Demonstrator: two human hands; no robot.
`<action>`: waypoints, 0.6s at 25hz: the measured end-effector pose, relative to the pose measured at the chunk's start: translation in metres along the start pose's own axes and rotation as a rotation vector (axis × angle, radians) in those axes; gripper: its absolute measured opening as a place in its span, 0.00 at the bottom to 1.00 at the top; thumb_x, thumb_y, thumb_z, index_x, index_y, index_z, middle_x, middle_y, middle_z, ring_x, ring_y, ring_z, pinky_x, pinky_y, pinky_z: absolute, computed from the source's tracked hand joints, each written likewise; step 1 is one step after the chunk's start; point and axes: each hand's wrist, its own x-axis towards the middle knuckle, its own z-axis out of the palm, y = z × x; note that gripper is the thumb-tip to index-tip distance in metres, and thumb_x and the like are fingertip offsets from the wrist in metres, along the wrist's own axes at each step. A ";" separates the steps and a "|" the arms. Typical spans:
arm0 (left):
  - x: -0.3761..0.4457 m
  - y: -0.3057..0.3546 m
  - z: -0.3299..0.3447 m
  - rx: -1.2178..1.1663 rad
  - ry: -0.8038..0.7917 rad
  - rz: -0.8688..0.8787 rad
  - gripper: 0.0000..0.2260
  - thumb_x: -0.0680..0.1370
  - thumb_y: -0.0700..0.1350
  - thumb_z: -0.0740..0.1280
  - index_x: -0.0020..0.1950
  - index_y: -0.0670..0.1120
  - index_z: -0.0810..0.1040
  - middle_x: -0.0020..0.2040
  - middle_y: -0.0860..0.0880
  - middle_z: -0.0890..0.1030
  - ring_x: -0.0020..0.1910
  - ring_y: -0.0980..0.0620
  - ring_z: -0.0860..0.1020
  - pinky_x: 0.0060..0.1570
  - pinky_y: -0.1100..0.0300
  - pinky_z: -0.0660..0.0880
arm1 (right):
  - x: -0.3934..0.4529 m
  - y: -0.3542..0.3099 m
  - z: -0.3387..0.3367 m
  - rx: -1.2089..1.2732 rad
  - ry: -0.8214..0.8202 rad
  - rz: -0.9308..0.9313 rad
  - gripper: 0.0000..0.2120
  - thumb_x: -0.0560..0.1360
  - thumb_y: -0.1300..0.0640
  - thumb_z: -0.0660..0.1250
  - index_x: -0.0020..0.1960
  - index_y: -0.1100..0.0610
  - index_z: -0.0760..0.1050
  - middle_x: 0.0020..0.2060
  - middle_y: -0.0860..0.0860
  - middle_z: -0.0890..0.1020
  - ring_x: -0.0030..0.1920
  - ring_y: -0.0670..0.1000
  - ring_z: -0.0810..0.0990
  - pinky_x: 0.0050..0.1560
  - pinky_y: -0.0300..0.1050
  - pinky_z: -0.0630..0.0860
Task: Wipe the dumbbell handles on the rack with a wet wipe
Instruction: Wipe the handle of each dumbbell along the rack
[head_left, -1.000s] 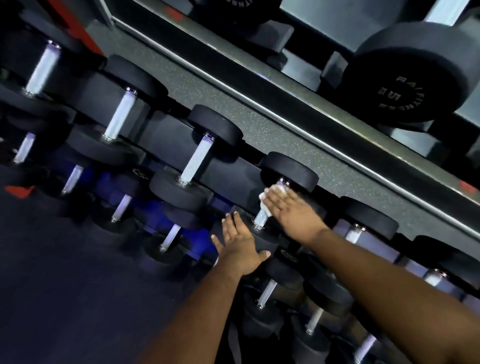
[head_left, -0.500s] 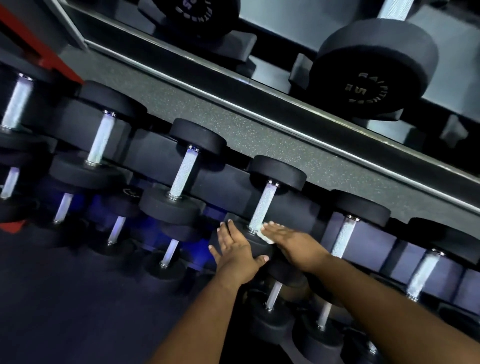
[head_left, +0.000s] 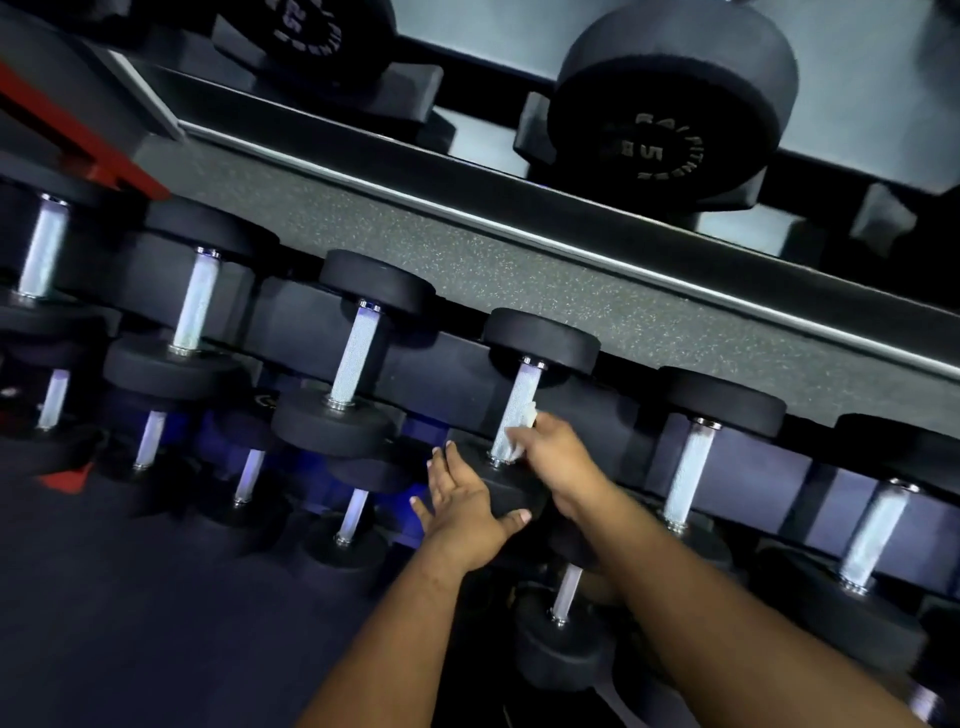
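A black dumbbell with a knurled silver handle lies in the upper row of the rack, in the middle of the view. My right hand wraps a white wet wipe around the lower half of that handle. My left hand rests flat, fingers straight, on the near weight head of the same dumbbell. More dumbbells with silver handles lie left and right of it.
A second, lower row of smaller dumbbells sits under my arms. Behind the rack runs a speckled grey floor strip and a mirror edge, with a large black dumbbell at the top right. A red frame part is at the top left.
My right hand with the wipe slid down the handle to its near end, then back up to the lower half. My left hand stayed on the near weight head.
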 end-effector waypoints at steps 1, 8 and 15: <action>0.001 0.001 -0.001 0.001 -0.009 -0.001 0.61 0.71 0.63 0.75 0.79 0.43 0.29 0.81 0.43 0.32 0.80 0.46 0.34 0.76 0.36 0.40 | 0.014 -0.013 -0.004 0.183 0.009 0.040 0.02 0.75 0.59 0.69 0.48 0.55 0.79 0.39 0.50 0.82 0.40 0.48 0.78 0.43 0.41 0.73; 0.001 -0.004 0.002 0.001 -0.003 -0.009 0.61 0.72 0.63 0.74 0.79 0.44 0.28 0.80 0.44 0.31 0.80 0.47 0.34 0.77 0.37 0.39 | 0.040 -0.004 -0.007 0.653 -0.262 0.170 0.04 0.80 0.62 0.65 0.53 0.58 0.78 0.39 0.55 0.82 0.39 0.53 0.83 0.46 0.46 0.81; -0.001 -0.003 0.000 0.000 -0.007 0.001 0.60 0.72 0.63 0.74 0.79 0.44 0.29 0.81 0.45 0.31 0.80 0.49 0.34 0.77 0.38 0.39 | 0.034 0.011 0.002 0.205 -0.220 0.151 0.05 0.77 0.56 0.72 0.53 0.54 0.79 0.41 0.53 0.84 0.42 0.52 0.81 0.42 0.44 0.72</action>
